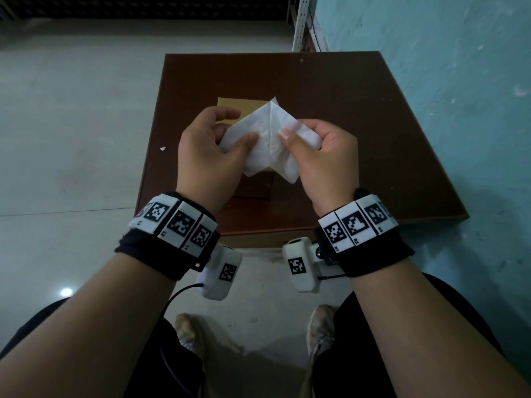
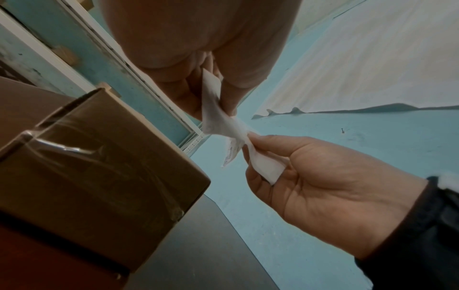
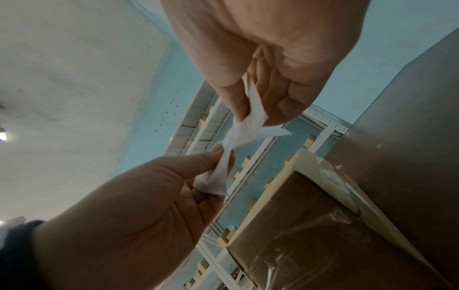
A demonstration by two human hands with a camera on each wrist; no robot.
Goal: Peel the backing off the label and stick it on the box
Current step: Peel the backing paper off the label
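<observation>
Peel step under way, by the look of it. Centre of the head view: left hand [image 1: 211, 147] and right hand [image 1: 324, 152] each pinch one side of the crumpled white label [image 1: 268, 139], held in the air above the taped cardboard box [image 2: 99, 166]. The box sits on the brown bench [image 1: 344, 124]; the label is not touching it. Two layers seem to part at the middle fold. Next: pull the backing fully free, keep the sticky face off the fingers, then press it onto the box top. Count: one label, one box, two hands.
</observation>
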